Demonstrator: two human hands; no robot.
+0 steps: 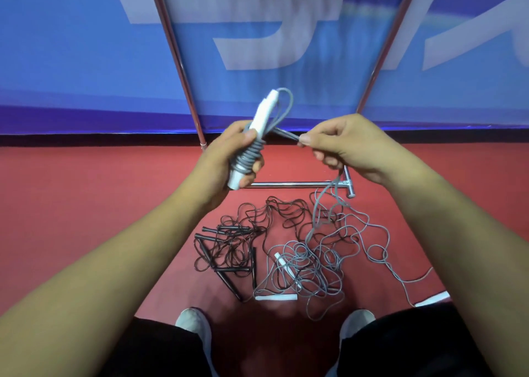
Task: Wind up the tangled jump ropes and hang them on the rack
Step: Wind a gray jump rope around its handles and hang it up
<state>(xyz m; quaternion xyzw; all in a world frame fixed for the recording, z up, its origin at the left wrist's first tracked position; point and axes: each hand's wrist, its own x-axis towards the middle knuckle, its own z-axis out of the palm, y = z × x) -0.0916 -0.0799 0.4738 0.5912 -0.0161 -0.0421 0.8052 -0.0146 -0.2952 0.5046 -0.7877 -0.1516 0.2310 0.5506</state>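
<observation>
Winding is the step in hand, by my reading. The left hand point(226, 153) is raised in front of the rack point(289, 184) and grips a white handle point(264, 113), fingers and thumb curled tight round it. Grey cord point(249, 154) lies in neat turns about the handle's lower half, and a loose loop stands off the top end. Whether one handle or two sit in that fist, I cannot tell.

Over to the right hand point(343, 145), also in front of the rack: narrow grip, thumb and forefinger pinching the free run of cord, the other fingers loosely curled. The strand runs straight from that pinch to the coil. From under the hand it drops to the floor and into the grey tangle point(312, 265) heaped before the rack's base bar. The black ropes point(237, 242) lie there too, laced into it, untouched.

The next move, as I judge it, calls for carrying the pinched strand round the handle for another turn while slack feeds up from the heap. Those floor loops look ready to snag, so the pull should be gentle. There is plenty left to wind, and hanging this rope on the rack is not yet near.
</observation>
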